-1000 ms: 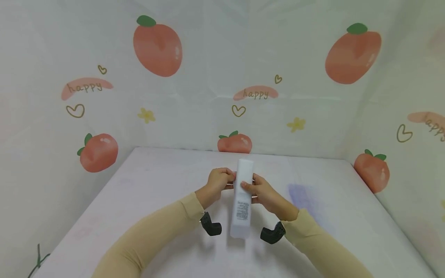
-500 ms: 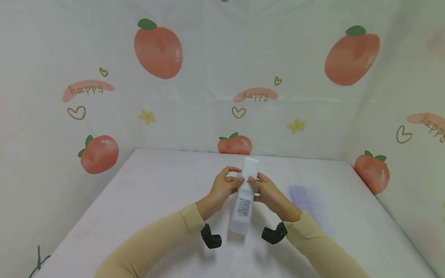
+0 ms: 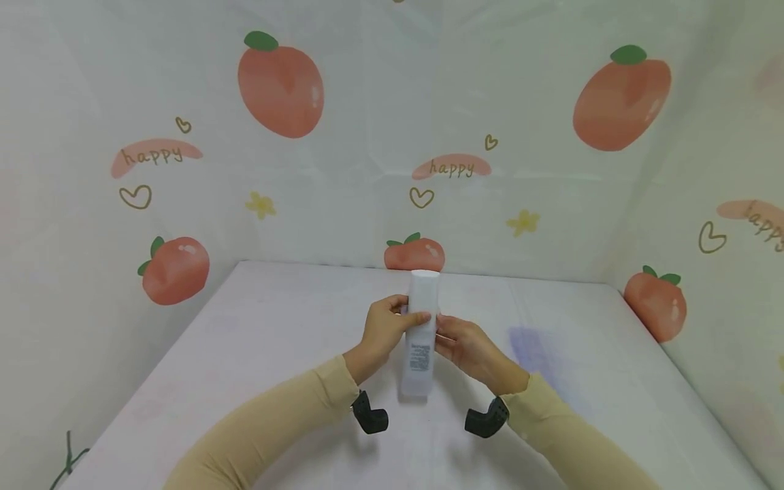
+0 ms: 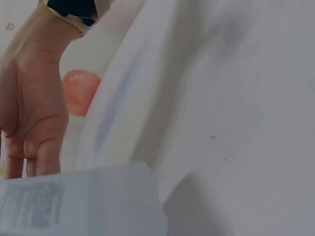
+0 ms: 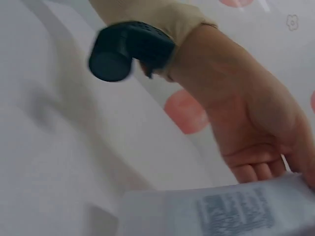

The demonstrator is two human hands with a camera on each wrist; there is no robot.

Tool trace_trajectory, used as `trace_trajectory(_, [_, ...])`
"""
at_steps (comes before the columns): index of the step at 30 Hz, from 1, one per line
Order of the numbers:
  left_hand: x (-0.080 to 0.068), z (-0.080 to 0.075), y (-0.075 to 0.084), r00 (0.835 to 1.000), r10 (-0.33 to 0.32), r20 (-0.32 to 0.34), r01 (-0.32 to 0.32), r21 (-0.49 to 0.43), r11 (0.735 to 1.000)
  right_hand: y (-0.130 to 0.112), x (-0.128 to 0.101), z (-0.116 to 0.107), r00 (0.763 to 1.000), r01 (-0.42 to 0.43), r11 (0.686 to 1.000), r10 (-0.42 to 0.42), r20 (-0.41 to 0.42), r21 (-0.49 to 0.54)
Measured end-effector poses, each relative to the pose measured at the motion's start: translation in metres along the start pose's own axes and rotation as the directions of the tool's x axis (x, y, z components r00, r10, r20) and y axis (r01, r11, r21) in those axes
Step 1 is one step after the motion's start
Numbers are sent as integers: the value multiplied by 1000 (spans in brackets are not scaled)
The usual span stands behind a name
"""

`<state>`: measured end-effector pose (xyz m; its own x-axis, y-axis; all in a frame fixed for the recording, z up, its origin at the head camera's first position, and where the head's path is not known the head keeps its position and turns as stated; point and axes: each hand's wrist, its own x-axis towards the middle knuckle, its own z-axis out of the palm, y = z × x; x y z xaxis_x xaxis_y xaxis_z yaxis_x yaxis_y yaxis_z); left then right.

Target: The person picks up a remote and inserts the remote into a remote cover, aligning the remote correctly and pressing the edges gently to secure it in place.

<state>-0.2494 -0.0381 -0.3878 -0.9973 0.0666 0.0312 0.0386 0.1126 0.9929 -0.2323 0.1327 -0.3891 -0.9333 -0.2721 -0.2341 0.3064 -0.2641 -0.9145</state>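
Note:
A tall white squared container, like a bottle, stands nearly upright in the head view, its lower part paler and see-through, with a block of small dark print. My left hand grips it from the left, thumb laid across the front and fingers behind. At its right edge is my right hand, fingertips close against the side and thumb off the front face. In the left wrist view the right hand's fingers extend straight down behind the container. The left hand appears above the printed face in the right wrist view.
A white-covered table lies under the hands, with a purple smear on the right. White cloth with peach prints hangs behind and at the sides. Black wrist cameras sit at both cuffs.
The container has shifted slightly left and stands straighter after leaning right. The left thumb has moved across its front, while the right thumb has slid off the front to the right edge.

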Motion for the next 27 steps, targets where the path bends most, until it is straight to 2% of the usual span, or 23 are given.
trace_trajectory(4, [2, 0, 2, 999, 8, 46, -9, 23, 1000, 4, 1, 1, 995, 56, 998, -59, -77, -42])
trace_trajectory(9, [4, 2, 8, 993, 1, 115, -8, 62, 998, 0, 9, 5, 959, 162, 964, -204, -196, -211])
trace_trajectory(12, [4, 2, 10, 987, -32, 156, 22, 68, 997, -3, 15, 4, 945, 185, 936, -252, -206, -298])
trace_trajectory(15, [2, 2, 10, 974, -85, 211, 73, 64, 995, -8, 18, 2, 951, 174, 924, -247, -186, -340])
trace_trajectory(20, [-2, -1, 11, 954, -141, 266, 129, 62, 990, -18, 20, 3, 968, 144, 946, -195, -155, -291])
trace_trajectory(23, [-3, -5, 14, 956, -149, 253, 141, 50, 989, -20, 17, 8, 977, 135, 966, -167, -133, -223])
trace_trajectory(27, [-2, -12, 17, 972, -129, 197, 133, -6, 991, -19, 8, 18, 982, 124, 973, -148, -118, -196])
